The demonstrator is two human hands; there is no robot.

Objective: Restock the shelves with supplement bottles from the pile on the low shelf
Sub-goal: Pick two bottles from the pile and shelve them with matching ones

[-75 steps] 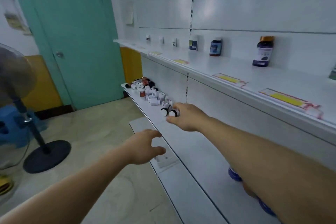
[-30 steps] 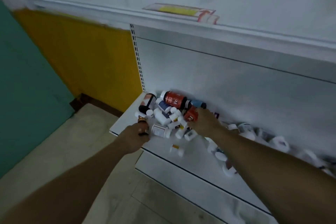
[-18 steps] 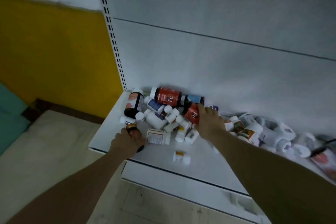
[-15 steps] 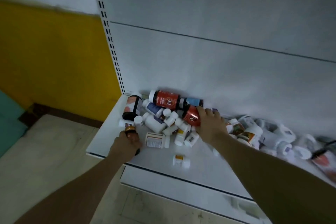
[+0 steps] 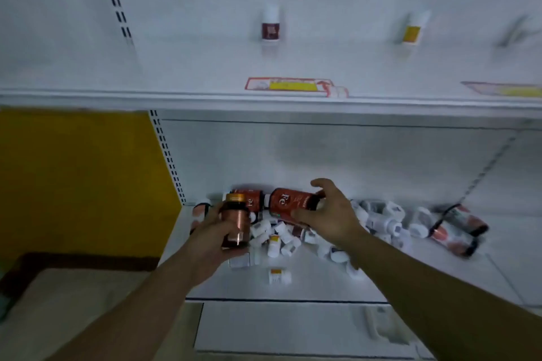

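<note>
My left hand (image 5: 209, 239) grips an upright copper-brown bottle with a gold cap (image 5: 235, 220), lifted above the low shelf (image 5: 311, 287). My right hand (image 5: 328, 214) holds a red bottle (image 5: 289, 204) on its side, raised over the pile (image 5: 293, 236) of mostly small white supplement bottles. Another red bottle (image 5: 252, 202) lies behind the copper one. One small white bottle with an orange band (image 5: 278, 276) lies alone near the shelf's front.
The upper shelf (image 5: 205, 97) carries a maroon-labelled bottle (image 5: 270, 27), a yellow-labelled bottle (image 5: 412, 31) and price tags (image 5: 289, 85). More bottles (image 5: 457, 227) lie at the right of the low shelf. A yellow wall panel (image 5: 79, 182) is at the left.
Both hands have lifted their bottles off the pile; the left now holds the copper bottle upright, the right the red one. My view has tilted up, bringing the upper shelf into sight.
</note>
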